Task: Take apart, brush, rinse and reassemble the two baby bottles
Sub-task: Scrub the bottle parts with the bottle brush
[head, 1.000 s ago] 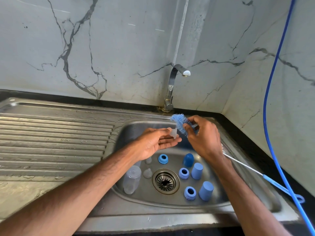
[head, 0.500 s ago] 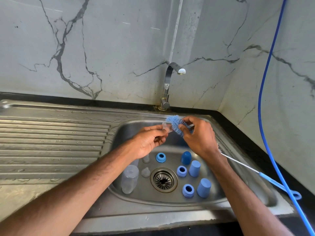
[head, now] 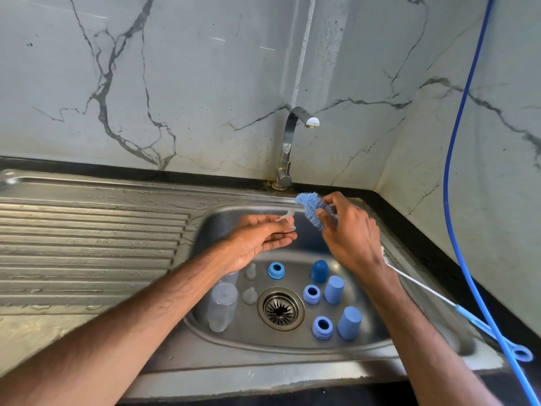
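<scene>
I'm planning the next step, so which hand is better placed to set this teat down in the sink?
Probably left: the left hand pinches the clear teat above the other teats; the right hand grips the brush.

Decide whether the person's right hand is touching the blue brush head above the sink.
Touching. The head view shows the right hand with its thumb and fingertips curled onto the brush head, pinching the bristles, with no gap between them.

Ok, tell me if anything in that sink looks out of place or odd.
Only the grip: the right hand pinches the bottle brush at its bristle head, its long wire handle trailing over the sink rim. Nothing looks spilled or broken.
</scene>
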The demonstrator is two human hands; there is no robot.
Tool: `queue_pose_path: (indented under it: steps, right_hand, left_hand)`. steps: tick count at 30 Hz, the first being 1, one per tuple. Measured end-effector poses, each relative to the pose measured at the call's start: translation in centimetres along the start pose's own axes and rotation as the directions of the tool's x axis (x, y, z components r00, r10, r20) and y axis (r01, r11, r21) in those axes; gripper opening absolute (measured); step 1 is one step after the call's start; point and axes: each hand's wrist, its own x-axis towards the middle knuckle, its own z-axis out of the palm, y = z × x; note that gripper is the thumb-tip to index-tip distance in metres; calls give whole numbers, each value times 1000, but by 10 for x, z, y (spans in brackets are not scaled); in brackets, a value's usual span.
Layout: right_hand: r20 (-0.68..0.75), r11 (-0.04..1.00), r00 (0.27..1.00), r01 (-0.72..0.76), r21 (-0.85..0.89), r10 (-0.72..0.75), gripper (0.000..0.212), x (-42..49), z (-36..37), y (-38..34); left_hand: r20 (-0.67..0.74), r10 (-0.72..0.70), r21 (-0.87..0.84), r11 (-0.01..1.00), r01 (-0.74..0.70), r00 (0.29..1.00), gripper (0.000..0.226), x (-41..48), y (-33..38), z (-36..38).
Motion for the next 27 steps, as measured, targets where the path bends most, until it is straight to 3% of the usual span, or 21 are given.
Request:
queue_pose_path:
  steps: [6,13,18,23,27]
  right_hand:
    - [36,995,998,-47,-93,50,30,2,-9,5]
    - [230,987,972,6,160,-43,29,-5,-12,-8]
    - [115,960,985,93,265,-127,19,-9,-6,-20]
    - [11,982,1000,24,190,-26,11,2,-8,-1]
    - [-121,971,992,53,234,-25,14,1,-11,3]
  left_hand:
    - [-34,83,81,993,-80,996,31,-1,-1,-1]
    - [-59,114,138,985,-105,992,33,-1,0,-3]
    - [-36,112,141,984,-106,993,32,0,-1,0]
    - [81,145,170,973,-157,986,26,-2,1,6]
    - [31,128,150,980,-131,991,24,-1,2,4]
